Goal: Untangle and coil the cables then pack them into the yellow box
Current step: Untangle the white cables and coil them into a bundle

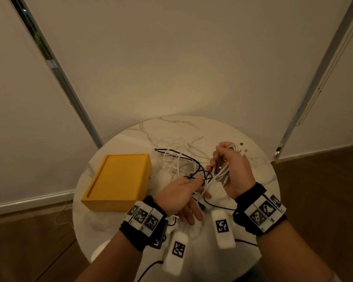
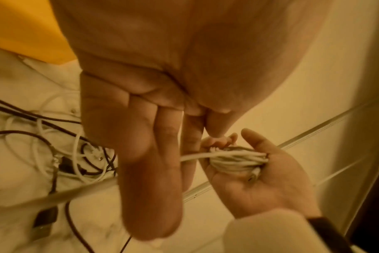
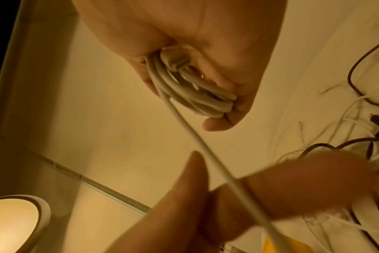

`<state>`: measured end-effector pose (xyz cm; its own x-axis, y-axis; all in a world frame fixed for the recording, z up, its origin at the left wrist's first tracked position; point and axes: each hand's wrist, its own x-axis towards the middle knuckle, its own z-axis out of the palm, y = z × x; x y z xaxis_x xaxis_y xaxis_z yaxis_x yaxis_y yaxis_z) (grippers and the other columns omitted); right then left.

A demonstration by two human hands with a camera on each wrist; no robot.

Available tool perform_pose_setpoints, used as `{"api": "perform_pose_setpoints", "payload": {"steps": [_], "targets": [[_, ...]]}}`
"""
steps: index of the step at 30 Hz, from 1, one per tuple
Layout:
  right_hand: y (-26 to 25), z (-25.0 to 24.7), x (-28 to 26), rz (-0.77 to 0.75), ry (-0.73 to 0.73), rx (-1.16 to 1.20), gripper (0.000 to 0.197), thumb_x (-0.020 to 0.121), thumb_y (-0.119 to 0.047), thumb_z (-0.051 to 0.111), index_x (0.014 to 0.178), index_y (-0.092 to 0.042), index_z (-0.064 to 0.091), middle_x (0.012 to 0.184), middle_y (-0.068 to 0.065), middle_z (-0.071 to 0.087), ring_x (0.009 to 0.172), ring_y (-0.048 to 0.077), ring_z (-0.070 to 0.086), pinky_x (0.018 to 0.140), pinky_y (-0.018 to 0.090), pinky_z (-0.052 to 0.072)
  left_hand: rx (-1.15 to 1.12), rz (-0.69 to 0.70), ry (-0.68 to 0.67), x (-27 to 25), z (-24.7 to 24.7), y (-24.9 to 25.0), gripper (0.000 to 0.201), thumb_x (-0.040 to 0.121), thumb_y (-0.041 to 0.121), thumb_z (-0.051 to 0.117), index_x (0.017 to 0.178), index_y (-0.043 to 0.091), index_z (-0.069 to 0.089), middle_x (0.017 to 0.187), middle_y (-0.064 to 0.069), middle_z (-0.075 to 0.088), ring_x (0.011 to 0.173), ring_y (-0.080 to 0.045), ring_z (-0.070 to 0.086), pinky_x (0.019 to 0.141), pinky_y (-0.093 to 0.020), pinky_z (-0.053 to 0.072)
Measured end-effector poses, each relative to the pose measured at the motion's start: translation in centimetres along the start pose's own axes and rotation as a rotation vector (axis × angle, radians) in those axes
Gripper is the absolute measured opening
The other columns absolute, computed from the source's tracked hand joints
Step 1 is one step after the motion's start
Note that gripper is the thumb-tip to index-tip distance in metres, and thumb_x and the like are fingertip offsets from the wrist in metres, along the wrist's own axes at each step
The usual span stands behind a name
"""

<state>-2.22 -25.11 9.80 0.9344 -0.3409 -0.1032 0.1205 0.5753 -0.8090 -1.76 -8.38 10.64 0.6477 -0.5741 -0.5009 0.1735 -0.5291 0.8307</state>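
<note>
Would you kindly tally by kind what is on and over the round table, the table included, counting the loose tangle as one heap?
Yellow box: 1
White cable coil, held in the right hand: 1
Tangled heap of white and black cables: 1 (strands too knotted to count apart)
Round marble table: 1
Total: 4
</note>
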Motion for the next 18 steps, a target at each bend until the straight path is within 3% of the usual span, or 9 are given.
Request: {"api": "perform_pose_setpoints", "payload": {"steps": [4,8,13,16,18], "targets": [[0.0,-0.2,-0.2,0.011,-0.013,-0.029,0.025,0.097,-0.005,0.053,0.076,-0.02,0.054,0.068,0.006,0.046,0.055,0.022,0.046,0.05,0.032,0.042,-0.036,0.013,0.092,0.9,0.6,-0.6,0.049,0.097,0.051,0.053,0.092,0.007,0.075,0.084,-0.015,0.076,0.066,-0.03,0.069,0.06,-0.034,0.056],[0.0,-0.2,-0.6,0.101,-0.027,-0.107,0.018,0.097,-0.008,0.054,0.08,-0.016,0.054,0.064,0.006,0.05,0.054,0.023,0.046,0.052,0.032,0.041,0.234,0.255,0.318,1.6,0.1,-0.8,0.024,0.095,0.035,0.06,0.105,0.02,0.075,0.097,0.002,0.076,0.088,-0.014,0.071,0.084,-0.041,0.059],[-0.2,0.2,-1.0,0.2,-0.042,-0.126,0.008,0.096,-0.011,0.057,0.089,-0.008,0.058,0.067,0.012,0.051,0.053,0.026,0.048,0.05,0.031,0.046,0.319,0.488,0.489,1.1,-0.5,0.0,0.044,0.094,0.028,0.063,0.136,0.029,0.054,0.127,0.012,0.064,0.115,-0.003,0.057,0.097,-0.033,0.052],[-0.2,0.3,-1.2,0.242,-0.047,-0.123,0.016,0.096,-0.014,0.057,0.088,-0.003,0.065,0.07,0.015,0.058,0.055,0.028,0.055,0.053,0.033,0.051,0.343,0.606,0.446,1.0,-0.8,0.0,0.052,0.095,0.03,0.064,0.143,0.034,0.044,0.137,0.016,0.057,0.124,0.001,0.051,0.098,-0.025,0.047],[-0.1,0.4,-1.4,0.246,-0.069,-0.168,0.02,0.097,-0.016,0.056,0.088,-0.002,0.068,0.074,0.018,0.062,0.058,0.027,0.06,0.052,0.032,0.051,0.388,0.656,0.387,1.1,-0.9,-0.1,0.058,0.095,0.026,0.064,0.146,0.036,0.038,0.14,0.017,0.054,0.126,0.004,0.047,0.099,-0.013,0.041]]}}
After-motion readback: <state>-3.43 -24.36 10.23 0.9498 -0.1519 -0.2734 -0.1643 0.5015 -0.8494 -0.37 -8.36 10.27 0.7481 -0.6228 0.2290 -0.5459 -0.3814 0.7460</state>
